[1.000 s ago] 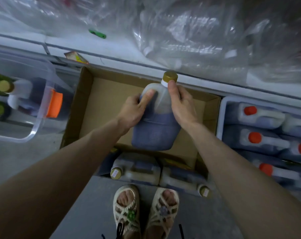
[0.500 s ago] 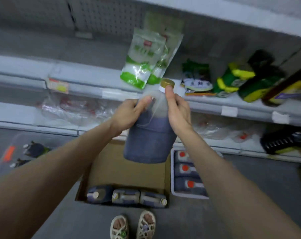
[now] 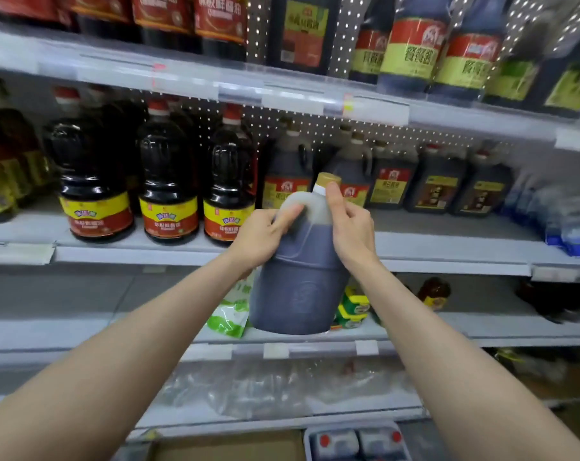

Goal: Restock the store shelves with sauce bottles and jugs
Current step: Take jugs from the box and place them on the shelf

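While the jug (image 3: 298, 294) hangs before the shelf (image 3: 448, 242), left grip (image 3: 262, 236) and right grip (image 3: 353, 227) clasp it

Left hand (image 3: 265, 236) and right hand (image 3: 351, 227) grip dark jug (image 3: 298, 287), gold cap (image 3: 328, 179), upright before shelf (image 3: 448, 242) of bottles (image 3: 167, 181).

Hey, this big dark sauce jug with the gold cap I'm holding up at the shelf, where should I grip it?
Probably at the sloping shoulder just under the neck, one hand from each side, as your left hand and right hand do now. The sauce jug hangs upright, its body wide and smooth, so the narrowing shoulder gives fingers a ledge.
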Action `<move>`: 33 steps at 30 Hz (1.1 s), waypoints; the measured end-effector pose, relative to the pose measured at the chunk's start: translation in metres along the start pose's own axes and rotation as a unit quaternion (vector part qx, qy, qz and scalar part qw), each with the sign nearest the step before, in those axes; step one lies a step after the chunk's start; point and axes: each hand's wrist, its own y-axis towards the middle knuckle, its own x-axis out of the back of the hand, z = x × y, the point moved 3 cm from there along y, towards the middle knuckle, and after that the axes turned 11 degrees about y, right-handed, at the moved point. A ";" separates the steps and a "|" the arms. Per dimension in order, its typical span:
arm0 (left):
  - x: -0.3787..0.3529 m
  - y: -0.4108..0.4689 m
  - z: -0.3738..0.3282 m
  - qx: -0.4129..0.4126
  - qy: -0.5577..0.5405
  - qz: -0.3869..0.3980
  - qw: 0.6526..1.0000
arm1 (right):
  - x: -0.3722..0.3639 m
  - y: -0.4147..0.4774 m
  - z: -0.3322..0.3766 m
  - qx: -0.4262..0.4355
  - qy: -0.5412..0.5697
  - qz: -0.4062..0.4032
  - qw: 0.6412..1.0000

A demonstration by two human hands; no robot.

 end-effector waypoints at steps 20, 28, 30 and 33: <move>-0.073 0.134 0.010 0.014 0.042 -0.189 0.981 | 0.015 0.160 -0.056 0.047 -0.013 0.042 0.998; -0.084 0.175 0.022 0.034 0.082 -0.239 0.967 | 0.002 0.212 -0.082 0.003 -0.002 0.090 0.996; -0.083 0.180 0.025 0.030 0.093 -0.240 0.966 | -0.001 0.217 -0.084 0.007 0.000 0.096 0.995; -0.084 0.183 0.030 0.025 0.099 -0.238 0.966 | -0.003 0.216 -0.087 0.014 -0.004 0.098 0.995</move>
